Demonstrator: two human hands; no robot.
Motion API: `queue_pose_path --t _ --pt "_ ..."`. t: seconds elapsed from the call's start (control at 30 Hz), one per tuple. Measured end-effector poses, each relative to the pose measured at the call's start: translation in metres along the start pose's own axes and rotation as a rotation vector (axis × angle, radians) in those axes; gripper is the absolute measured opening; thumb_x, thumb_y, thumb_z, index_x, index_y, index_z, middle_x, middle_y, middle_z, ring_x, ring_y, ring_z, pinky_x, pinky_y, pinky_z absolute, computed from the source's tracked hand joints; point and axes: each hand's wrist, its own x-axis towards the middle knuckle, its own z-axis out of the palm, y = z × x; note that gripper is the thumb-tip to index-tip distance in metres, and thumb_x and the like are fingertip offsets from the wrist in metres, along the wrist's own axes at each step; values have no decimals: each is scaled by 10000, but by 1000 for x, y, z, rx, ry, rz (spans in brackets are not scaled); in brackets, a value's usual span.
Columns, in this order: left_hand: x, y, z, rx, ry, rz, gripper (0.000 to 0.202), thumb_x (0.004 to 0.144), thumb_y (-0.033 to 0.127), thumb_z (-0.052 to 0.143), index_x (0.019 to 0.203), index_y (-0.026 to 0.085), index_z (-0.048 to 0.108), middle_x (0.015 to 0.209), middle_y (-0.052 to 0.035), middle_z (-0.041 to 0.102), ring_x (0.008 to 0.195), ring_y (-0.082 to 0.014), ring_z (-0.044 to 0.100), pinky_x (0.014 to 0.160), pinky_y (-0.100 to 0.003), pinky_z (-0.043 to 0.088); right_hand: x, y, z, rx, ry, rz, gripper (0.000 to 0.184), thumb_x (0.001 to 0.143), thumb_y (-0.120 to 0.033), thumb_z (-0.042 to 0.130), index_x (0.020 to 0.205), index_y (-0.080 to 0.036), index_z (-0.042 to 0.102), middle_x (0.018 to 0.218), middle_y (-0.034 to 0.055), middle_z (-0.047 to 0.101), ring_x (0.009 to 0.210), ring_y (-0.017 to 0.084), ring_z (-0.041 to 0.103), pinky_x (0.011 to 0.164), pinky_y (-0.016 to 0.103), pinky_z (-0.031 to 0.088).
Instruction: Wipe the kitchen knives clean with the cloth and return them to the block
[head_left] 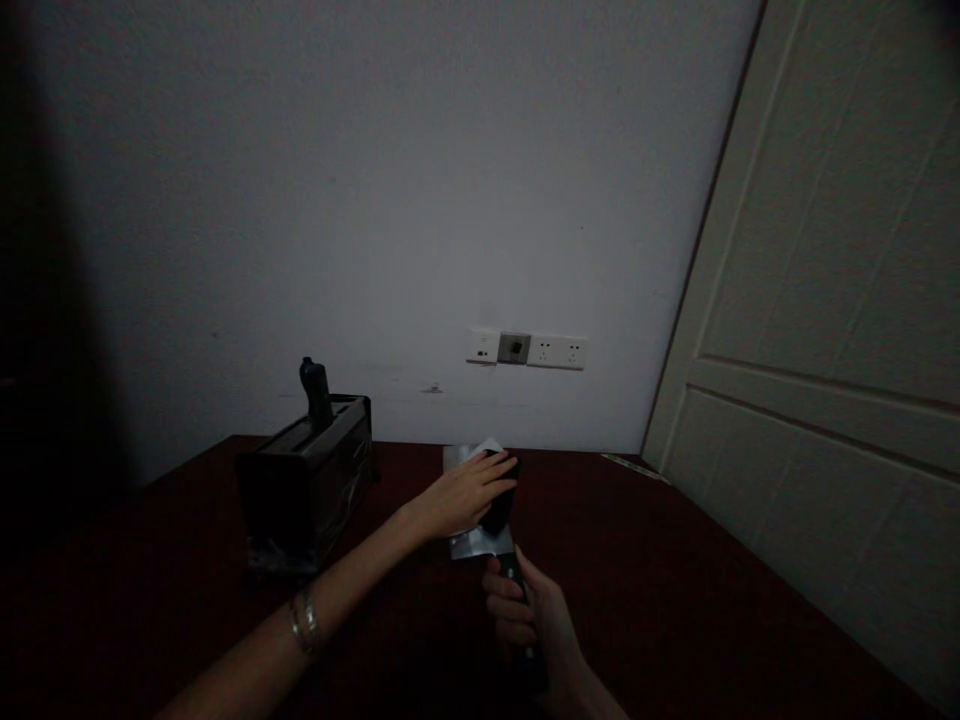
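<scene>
Nearest my eyes is my left forearm (247,655), reaching in from the bottom edge, a bracelet (304,622) round the wrist. Left of my hands a dark box (281,510) stands on the table (645,590), an upright handle (317,397) sticking out of its top. Farther right, my left hand (457,500) lies over a black pad (499,512), perhaps cloth, against the broad blade of the knife (472,546). Those fingers are nearly straight, slightly spread; my thumb is hidden, so I can't tell whether I'm pinching. Rightmost, my right hand (551,605) is wrapped closed around the knife's riveted black grip. I'd expect the knife to be stiff and fairly weighty, its flat metal slippery; best to hold by the grip, fingers away from the edge.
</scene>
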Motion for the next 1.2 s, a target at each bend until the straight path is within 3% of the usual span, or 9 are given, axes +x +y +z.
queue_pose_path --t 0.13,0.23,0.37,0.47,0.53,0.67,0.77,0.97,1.2 --pt "-3 6 2 10 -15 -115 513 897 298 342 1361 109 232 1450 -116 171 1340 -201 88 1087 -380 164 -1 -2 2 -31 13 -12 270 762 -329 610 788 -69 540 505 -86 390 333 -16 252 275 85 186" --pt "-9 17 -2 -33 -60 -154 502 912 325 303 1361 106 244 1453 -107 158 1340 -202 65 1091 -377 159 -2 -5 2 -45 44 -44 260 744 -324 628 764 -82 536 503 -88 390 332 -16 239 275 84 174" --pt "-18 38 -8 -162 -127 -126 476 926 317 261 1367 137 246 1450 -80 183 1340 -178 72 1093 -352 172 -4 -11 0 -64 57 -22 313 736 -360 623 590 -127 474 422 -100 323 306 -8 197 278 94 182" --pt "-18 46 -5 -226 -80 -211 438 938 313 199 1333 165 317 1451 -61 192 1339 -156 89 1087 -342 199 -4 -11 1 -93 60 8 366 742 -397 602 534 -143 438 388 -98 303 300 0 186 282 104 195" --pt "-14 43 -1 -201 -8 -259 422 939 315 198 1309 179 347 1453 -50 189 1339 -152 87 1086 -343 205 -3 -7 2 -109 67 -34 332 737 -391 608 582 -130 474 422 -88 351 311 -1 185 281 106 184" --pt "-2 26 3 -12 78 -276 515 912 373 305 1365 144 220 1457 -82 161 1342 -198 45 1083 -383 198 -1 2 5 -160 69 -61 276 744 -387 605 743 -123 523 492 -86 386 335 6 172 288 115 172" --pt "1 22 -2 86 64 -268 543 907 384 312 1375 140 188 1456 -89 152 1340 -220 35 1070 -395 217 -2 3 6 -191 50 -36 274 755 -395 591 752 -131 515 494 -90 361 340 13 160 290 123 167" --pt "-7 42 -9 88 -9 -179 579 899 369 343 1392 149 133 1462 -73 104 1334 -233 -24 1072 -398 211 -4 -5 9 -178 43 -95 279 760 -406 579 707 -139 514 493 -79 386 330 10 164 274 123 168" --pt "-4 32 -12 59 -43 -261 597 896 366 359 1391 134 118 1460 -96 92 1330 -235 -39 1068 -426 206 -4 -1 8 -195 -8 -63 273 768 -396 570 721 -130 531 494 -83 370 337 10 161 275 116 179"
